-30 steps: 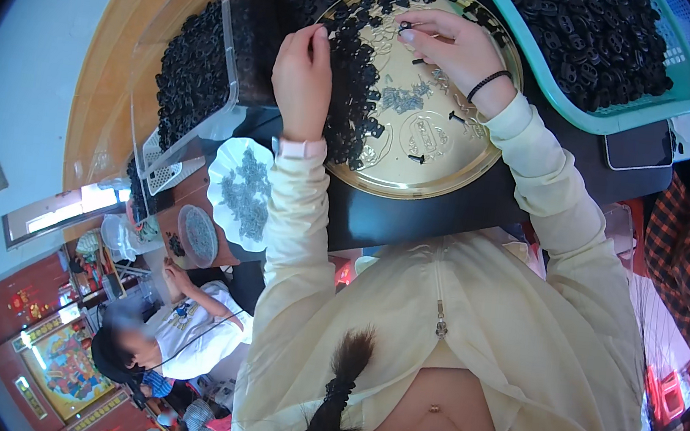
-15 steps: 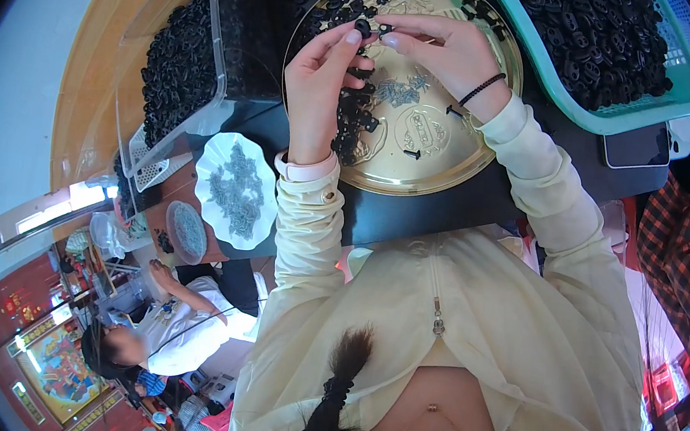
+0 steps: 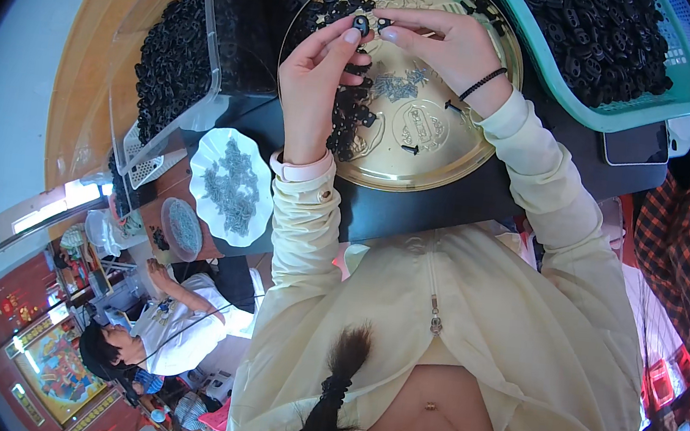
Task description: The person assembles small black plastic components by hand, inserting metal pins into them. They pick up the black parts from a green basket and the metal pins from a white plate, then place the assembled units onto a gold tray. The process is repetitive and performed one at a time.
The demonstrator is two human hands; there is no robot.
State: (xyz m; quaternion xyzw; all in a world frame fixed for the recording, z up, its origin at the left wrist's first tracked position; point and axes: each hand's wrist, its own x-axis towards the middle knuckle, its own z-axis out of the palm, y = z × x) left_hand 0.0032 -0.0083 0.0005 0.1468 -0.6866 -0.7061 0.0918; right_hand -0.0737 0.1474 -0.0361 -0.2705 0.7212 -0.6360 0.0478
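Over the round gold tray (image 3: pixel 462 156), my left hand (image 3: pixel 313 84) pinches a small black oval plastic piece (image 3: pixel 361 24) with a hole in it, which looks like a cord-lock body. My right hand (image 3: pixel 457 54), close by on the right, holds a smaller black plastic piece (image 3: pixel 385 24) between thumb and fingertips. A narrow gap separates the two pieces. Beneath the hands, small silver springs (image 3: pixel 400 86) lie heaped at the tray's middle. Black plastic parts (image 3: pixel 347 122) are spread along its left and far sides, partly hidden by my left hand. Two dark pegs (image 3: pixel 409 149) lie apart near the right.
A green basket (image 3: pixel 619 121) of black oval parts stands at the far right, with a phone (image 3: pixel 635 148) beside it. To the left are a clear bin (image 3: pixel 215 73) of black parts and a white scalloped plate (image 3: pixel 254 226) of silver springs. People sit on both sides.
The black piece in my left hand has turned so its hole faces up. My right hand's piece stands slightly farther from it. The whole view has shifted a little.
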